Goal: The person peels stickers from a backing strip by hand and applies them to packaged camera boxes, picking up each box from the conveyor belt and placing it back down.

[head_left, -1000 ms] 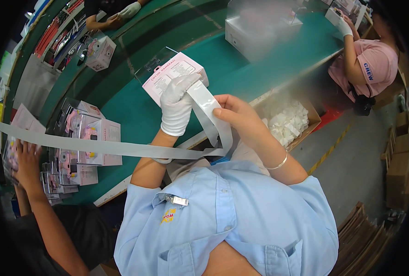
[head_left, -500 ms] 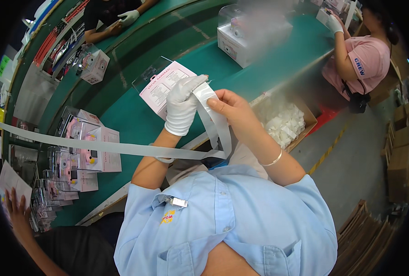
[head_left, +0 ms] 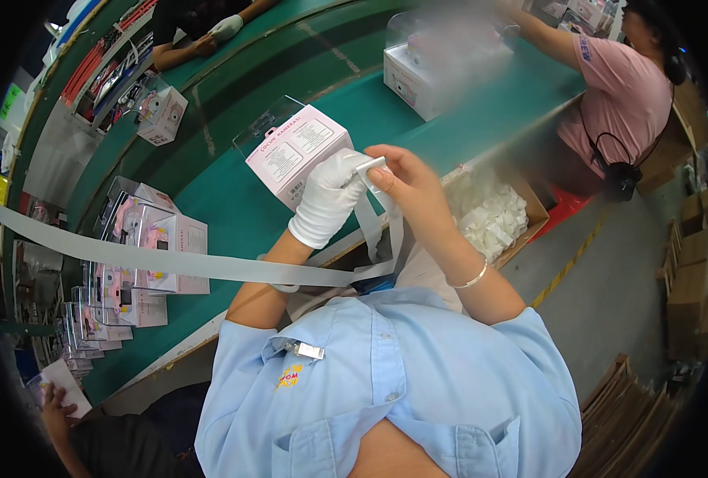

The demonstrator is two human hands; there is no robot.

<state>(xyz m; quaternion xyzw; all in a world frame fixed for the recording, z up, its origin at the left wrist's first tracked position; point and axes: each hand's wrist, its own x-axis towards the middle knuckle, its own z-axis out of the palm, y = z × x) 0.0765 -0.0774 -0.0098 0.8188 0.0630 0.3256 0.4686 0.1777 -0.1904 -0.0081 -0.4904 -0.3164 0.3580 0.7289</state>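
Observation:
A white glove covers my left hand point(head_left: 326, 199), whose fingers are closed on a long whitish strip point(head_left: 155, 259) that looks like a roll of labels on backing. The strip runs in from the far left, passes over my left forearm and loops up between my hands. My bare right hand point(head_left: 408, 185) pinches the folded upper part of this strip between thumb and fingers, close to the glove. Just beyond the glove, a pink and white box point(head_left: 298, 151) with a clear plastic top lies on the green belt. Whether the glove touches the box I cannot tell.
More boxed pink toy cameras point(head_left: 171, 251) line the green belt point(head_left: 234, 191) to my left. Another box point(head_left: 418, 80) stands ahead, partly blurred. A carton of crumpled white scraps point(head_left: 493, 215) sits at my right. Co-workers are at the left, far side and right.
The strip's end has gone from stretched flat to folded between my fingers. My left hand has shifted slightly down. The co-worker at right now reaches across the belt.

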